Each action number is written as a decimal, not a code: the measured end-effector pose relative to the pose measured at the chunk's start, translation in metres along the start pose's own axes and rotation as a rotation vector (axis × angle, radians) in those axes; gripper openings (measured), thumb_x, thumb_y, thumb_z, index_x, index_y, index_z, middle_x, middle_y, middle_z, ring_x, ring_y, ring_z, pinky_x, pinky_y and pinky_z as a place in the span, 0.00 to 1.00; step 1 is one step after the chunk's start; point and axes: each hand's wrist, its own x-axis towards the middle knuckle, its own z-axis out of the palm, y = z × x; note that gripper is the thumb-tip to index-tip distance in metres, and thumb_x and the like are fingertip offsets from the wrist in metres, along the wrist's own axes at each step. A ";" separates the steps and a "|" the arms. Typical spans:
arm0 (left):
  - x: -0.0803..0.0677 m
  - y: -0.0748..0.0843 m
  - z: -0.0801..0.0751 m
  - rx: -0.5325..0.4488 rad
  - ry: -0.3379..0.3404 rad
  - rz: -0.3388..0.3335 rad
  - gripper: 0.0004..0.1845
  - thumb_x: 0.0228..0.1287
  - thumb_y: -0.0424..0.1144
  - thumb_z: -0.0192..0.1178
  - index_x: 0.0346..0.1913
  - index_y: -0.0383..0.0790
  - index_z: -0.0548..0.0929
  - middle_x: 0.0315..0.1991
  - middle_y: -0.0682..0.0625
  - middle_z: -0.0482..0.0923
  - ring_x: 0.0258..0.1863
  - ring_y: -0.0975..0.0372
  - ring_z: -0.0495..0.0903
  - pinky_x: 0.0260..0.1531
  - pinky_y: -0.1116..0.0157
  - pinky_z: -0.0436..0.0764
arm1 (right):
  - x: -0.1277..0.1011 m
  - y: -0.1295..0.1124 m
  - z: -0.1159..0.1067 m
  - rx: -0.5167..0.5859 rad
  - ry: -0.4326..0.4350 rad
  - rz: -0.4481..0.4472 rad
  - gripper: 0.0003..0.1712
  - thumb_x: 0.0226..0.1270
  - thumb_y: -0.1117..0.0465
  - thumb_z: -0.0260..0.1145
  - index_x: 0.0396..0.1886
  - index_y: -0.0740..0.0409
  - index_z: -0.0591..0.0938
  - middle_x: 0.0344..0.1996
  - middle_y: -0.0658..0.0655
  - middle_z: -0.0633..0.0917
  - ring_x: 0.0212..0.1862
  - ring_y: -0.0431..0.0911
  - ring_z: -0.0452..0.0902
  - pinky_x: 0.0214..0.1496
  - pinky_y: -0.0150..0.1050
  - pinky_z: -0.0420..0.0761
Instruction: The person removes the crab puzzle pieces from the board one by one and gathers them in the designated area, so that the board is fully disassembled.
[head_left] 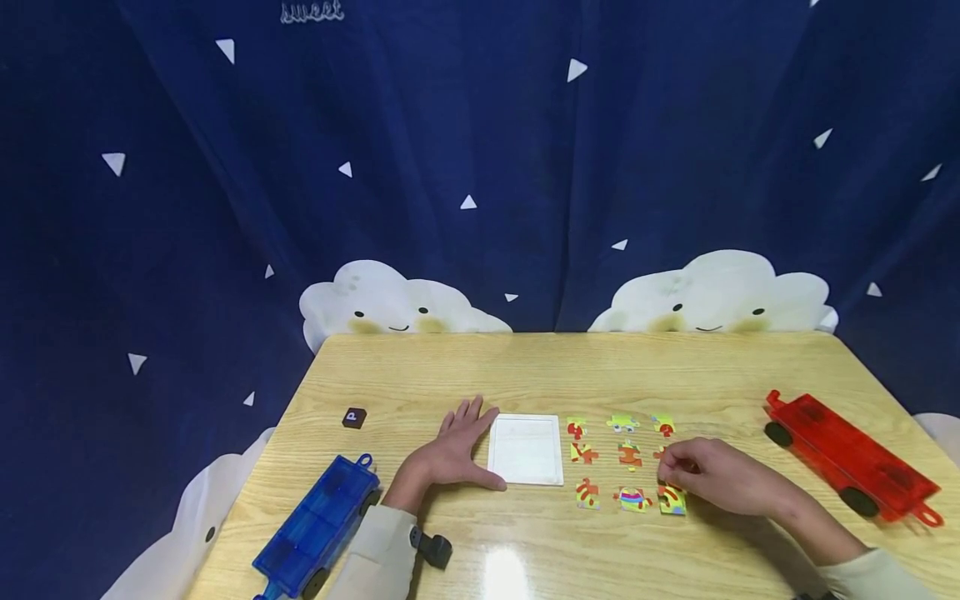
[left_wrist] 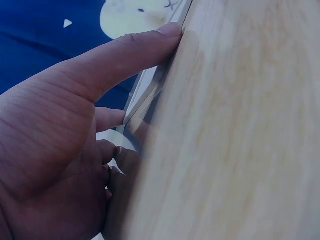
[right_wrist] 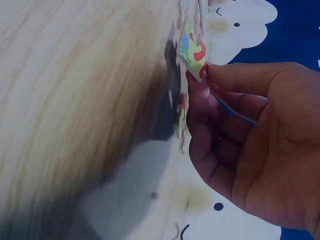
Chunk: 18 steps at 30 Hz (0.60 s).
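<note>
A white square puzzle tray (head_left: pixel 525 450) with a raised rim lies flat on the wooden table. Spread along its left side, my left hand (head_left: pixel 457 450) touches the rim with straight thumb and forefinger, as the left wrist view also shows at the thumb (left_wrist: pixel 135 52). Beside the tray, colourful jigsaw pieces (head_left: pixel 630 455) form three loose rows. My right hand (head_left: pixel 723 475) pinches a yellow jigsaw piece (right_wrist: pixel 192 52) with red and blue marks between thumb and fingertips. That piece (head_left: pixel 672 500) is tilted and lifted at the lower right of the rows. Part of another piece is hidden behind the fingers.
A blue toy wagon (head_left: pixel 318 517) stands at the left, with a small dark cube (head_left: pixel 354 417) marked P beyond it. On the right is a red toy wagon (head_left: pixel 851 454). Behind the table (head_left: pixel 570 371) hangs a dark blue curtain (head_left: pixel 480 150) with clouds.
</note>
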 end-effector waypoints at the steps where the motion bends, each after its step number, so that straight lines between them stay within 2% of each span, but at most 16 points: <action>1: 0.000 0.000 0.000 0.001 0.001 0.001 0.65 0.50 0.62 0.78 0.84 0.43 0.52 0.83 0.39 0.33 0.81 0.45 0.31 0.76 0.47 0.35 | -0.001 0.001 0.000 0.004 -0.001 0.006 0.06 0.77 0.59 0.65 0.35 0.49 0.83 0.29 0.42 0.80 0.33 0.34 0.71 0.34 0.33 0.70; 7: 0.000 0.001 -0.001 0.006 0.001 -0.001 0.64 0.49 0.61 0.78 0.83 0.44 0.52 0.83 0.39 0.33 0.81 0.45 0.31 0.76 0.47 0.35 | -0.003 0.005 0.000 0.012 0.003 0.024 0.06 0.75 0.62 0.66 0.35 0.49 0.83 0.28 0.42 0.79 0.32 0.34 0.70 0.33 0.33 0.69; 13: 0.000 0.001 -0.001 0.008 0.001 0.000 0.65 0.49 0.61 0.79 0.83 0.43 0.53 0.83 0.38 0.34 0.81 0.45 0.32 0.76 0.46 0.36 | -0.003 0.003 0.000 0.013 0.021 0.029 0.06 0.76 0.59 0.66 0.35 0.50 0.84 0.27 0.43 0.79 0.29 0.34 0.70 0.28 0.33 0.69; 18: -0.001 0.001 -0.002 0.015 -0.001 0.000 0.64 0.50 0.62 0.78 0.83 0.43 0.52 0.83 0.38 0.33 0.81 0.45 0.31 0.76 0.47 0.35 | -0.002 -0.002 -0.006 -0.040 0.062 0.072 0.04 0.75 0.58 0.67 0.37 0.49 0.85 0.29 0.44 0.80 0.27 0.35 0.69 0.27 0.33 0.70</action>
